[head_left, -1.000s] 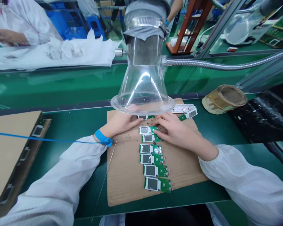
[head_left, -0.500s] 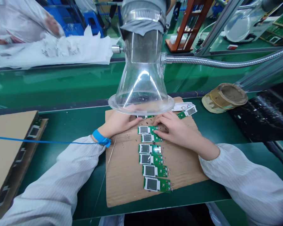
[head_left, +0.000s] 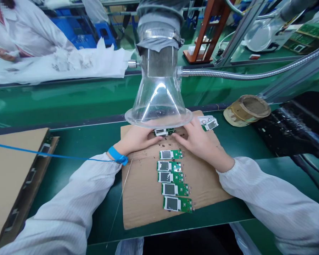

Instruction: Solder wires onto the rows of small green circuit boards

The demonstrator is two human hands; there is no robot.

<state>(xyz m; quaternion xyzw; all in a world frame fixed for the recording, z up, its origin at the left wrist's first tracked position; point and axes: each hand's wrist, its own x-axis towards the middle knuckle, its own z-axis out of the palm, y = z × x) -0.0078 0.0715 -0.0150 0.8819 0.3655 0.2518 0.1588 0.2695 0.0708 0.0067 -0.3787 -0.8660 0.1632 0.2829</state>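
Under the clear hood, two small green circuit boards with screens lie close together, the nearer circuit board (head_left: 164, 134) looking tilted. My left hand (head_left: 139, 137), a blue wrist strap (head_left: 117, 155) behind it, grips the board's left end, thumb along the near side. At its other end my right hand (head_left: 198, 140) has thumb and fingers closed round the edge. The hood's rim partly covers the fingertips of both hands. Nearer me, several more circuit boards (head_left: 171, 154) form a column on the cardboard sheet (head_left: 140, 198), screens up.
The clear fume hood (head_left: 159, 95) hangs low over the hands. Another board (head_left: 211, 124) lies by a white piece at the back right. A round tan container (head_left: 247, 110) stands beyond it. Stacked cardboard (head_left: 16, 170) with boards is at left. A person (head_left: 29, 28) sits opposite.
The farthest board of the column has moved away from me, up to the board under the hood. My right hand went with it, and the left thumb has come to its near side.
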